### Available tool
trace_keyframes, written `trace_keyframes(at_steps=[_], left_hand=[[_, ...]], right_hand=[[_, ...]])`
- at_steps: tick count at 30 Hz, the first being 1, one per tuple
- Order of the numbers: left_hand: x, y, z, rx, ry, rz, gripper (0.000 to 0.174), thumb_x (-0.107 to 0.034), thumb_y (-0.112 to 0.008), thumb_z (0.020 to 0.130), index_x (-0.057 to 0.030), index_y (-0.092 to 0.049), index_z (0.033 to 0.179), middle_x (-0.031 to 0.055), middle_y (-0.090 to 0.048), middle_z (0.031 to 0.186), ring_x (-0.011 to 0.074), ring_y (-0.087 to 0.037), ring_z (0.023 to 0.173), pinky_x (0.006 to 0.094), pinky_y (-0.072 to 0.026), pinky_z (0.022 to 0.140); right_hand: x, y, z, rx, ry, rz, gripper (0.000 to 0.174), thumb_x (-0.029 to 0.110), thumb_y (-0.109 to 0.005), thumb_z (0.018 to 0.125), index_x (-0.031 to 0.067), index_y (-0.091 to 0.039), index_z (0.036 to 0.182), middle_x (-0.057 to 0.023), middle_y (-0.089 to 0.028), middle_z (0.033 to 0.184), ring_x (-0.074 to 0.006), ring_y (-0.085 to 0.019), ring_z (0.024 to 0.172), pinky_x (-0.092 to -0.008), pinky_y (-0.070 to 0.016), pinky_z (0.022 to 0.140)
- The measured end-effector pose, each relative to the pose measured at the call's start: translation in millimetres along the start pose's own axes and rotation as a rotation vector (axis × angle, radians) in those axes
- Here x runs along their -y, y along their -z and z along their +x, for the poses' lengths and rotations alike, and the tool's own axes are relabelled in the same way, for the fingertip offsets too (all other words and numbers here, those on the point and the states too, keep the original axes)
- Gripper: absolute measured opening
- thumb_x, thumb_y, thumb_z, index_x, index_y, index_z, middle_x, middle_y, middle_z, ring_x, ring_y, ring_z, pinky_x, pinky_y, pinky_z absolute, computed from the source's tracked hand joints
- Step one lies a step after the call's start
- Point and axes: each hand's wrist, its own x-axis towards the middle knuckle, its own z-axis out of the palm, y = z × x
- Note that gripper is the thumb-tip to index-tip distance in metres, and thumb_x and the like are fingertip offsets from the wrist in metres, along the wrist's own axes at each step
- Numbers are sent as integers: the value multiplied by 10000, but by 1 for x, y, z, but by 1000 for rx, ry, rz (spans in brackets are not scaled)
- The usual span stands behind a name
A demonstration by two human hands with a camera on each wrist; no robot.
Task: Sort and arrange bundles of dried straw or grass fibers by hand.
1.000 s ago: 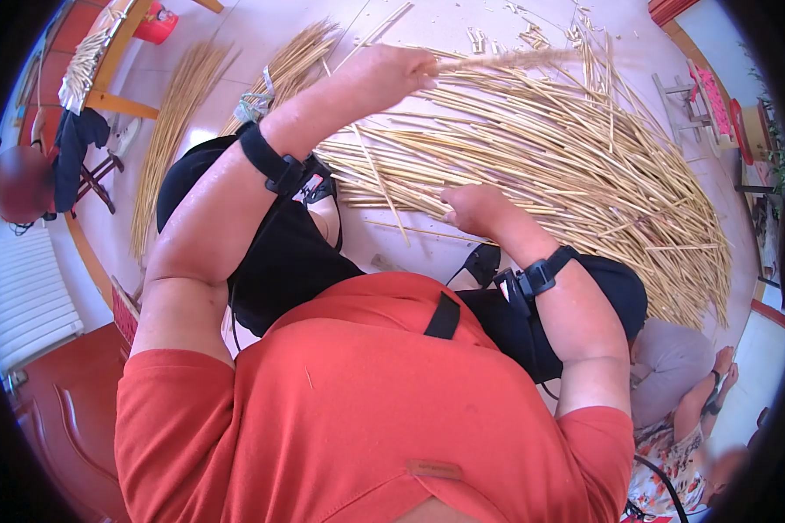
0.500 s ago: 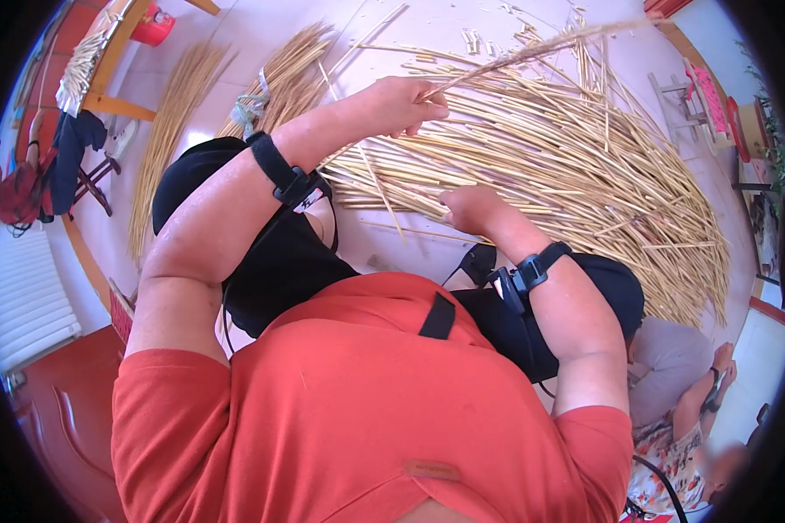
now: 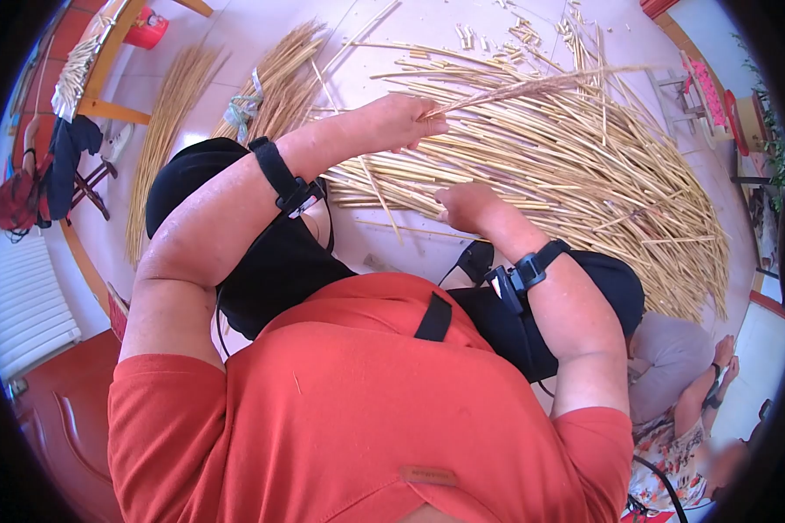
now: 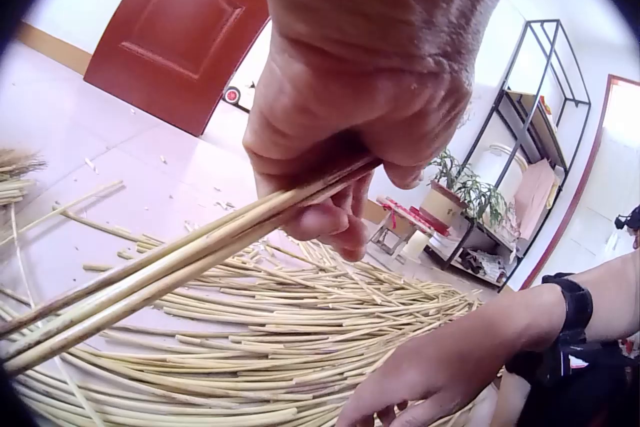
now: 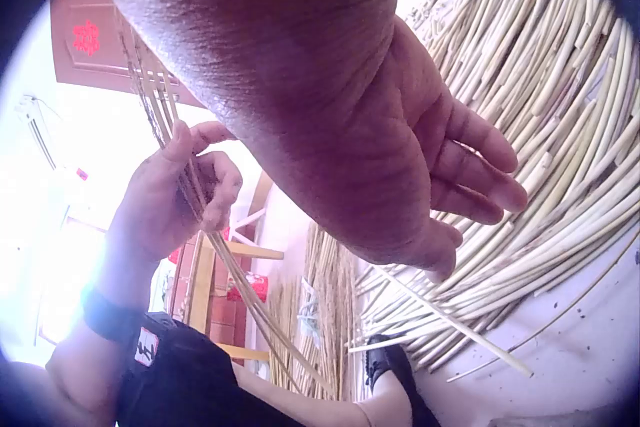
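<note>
My left hand [image 3: 392, 122] is raised over the near left end of a wide pile of cut straw-coloured stalks [image 3: 532, 148]. It grips a few thin reed stalks [image 4: 190, 257], fingers curled round them. Their feathery tops [image 3: 532, 85] reach out to the right above the pile in the head view. Lower and closer to my knees, my right hand [image 3: 469, 207] hovers by the pile's near edge. In the right wrist view, its fingers [image 5: 480, 172] are loosely extended, with nothing in the palm.
A tied bundle of feathery stalks [image 3: 279, 74] and a looser bundle [image 3: 174, 131] lie on the left floor. Short cut pieces [image 3: 523, 33] are scattered beyond the pile. A wooden table [image 3: 105, 78] and red bucket [image 3: 146, 28] stand far left; another person [image 3: 672, 366] sits at right.
My left hand has come a little nearer my body with the held stalks, whose feathery tops rose, then dropped lower over the pile. My right hand has stayed nearly in place.
</note>
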Motion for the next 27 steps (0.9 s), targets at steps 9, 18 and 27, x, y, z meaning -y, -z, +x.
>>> trace_keyframes(at_steps=[9, 18, 27], left_hand=[[25, -16, -4, 109, -189, 534, 304, -334, -572, 867, -82, -609, 1034, 188, -645, 884, 384, -608, 862, 477, -465, 759], [22, -19, -5, 108, -217, 525, 274, -301, -588, 858, -94, -604, 1036, 176, -644, 917, 372, -604, 903, 476, -462, 784], [18, -21, -7, 122, -260, 522, 259, -286, -575, 866, -88, -597, 1032, 173, -641, 907, 369, -602, 896, 474, -462, 771]], right_hand=[[3, 6, 3, 102, -68, -6, 301, 274, -583, 854, 87, -599, 1090, -184, -647, 984, -362, -608, 947, -437, -475, 811], [6, 5, 0, 74, -62, -13, 276, 171, -533, 843, 76, -609, 1091, -170, -649, 1021, -338, -614, 969, -419, -491, 817], [7, 7, -3, 50, -47, -31, 250, 76, -475, 824, 59, -627, 1022, -163, -653, 1018, -324, -624, 968, -417, -507, 799]])
